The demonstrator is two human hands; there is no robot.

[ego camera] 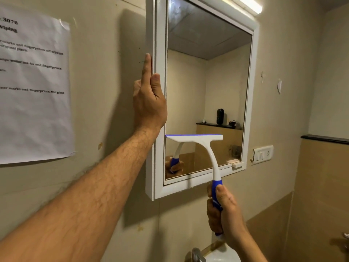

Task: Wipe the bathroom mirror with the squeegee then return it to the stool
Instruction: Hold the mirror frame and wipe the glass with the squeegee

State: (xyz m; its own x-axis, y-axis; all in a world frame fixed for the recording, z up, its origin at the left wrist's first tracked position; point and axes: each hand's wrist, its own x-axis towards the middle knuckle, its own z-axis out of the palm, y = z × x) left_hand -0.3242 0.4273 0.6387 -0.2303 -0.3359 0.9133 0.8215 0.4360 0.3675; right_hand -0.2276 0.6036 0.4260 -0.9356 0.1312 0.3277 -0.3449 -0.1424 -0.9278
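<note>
A white-framed bathroom mirror (207, 76) hangs on the beige wall. My right hand (224, 210) grips the blue handle of a white squeegee (198, 138), whose blade lies flat across the lower part of the glass, near the left side. My left hand (149, 99) rests flat against the mirror frame's left edge, fingers pointing up, thumb on the frame's front. The squeegee and my right hand are reflected in the glass. The stool is out of view.
A printed paper sheet (34, 87) is taped to the wall at left. A switch plate (263, 154) sits right of the mirror. A white sink (222, 254) with a metal tap (197, 255) lies below. A light bar (247, 4) glows above the mirror.
</note>
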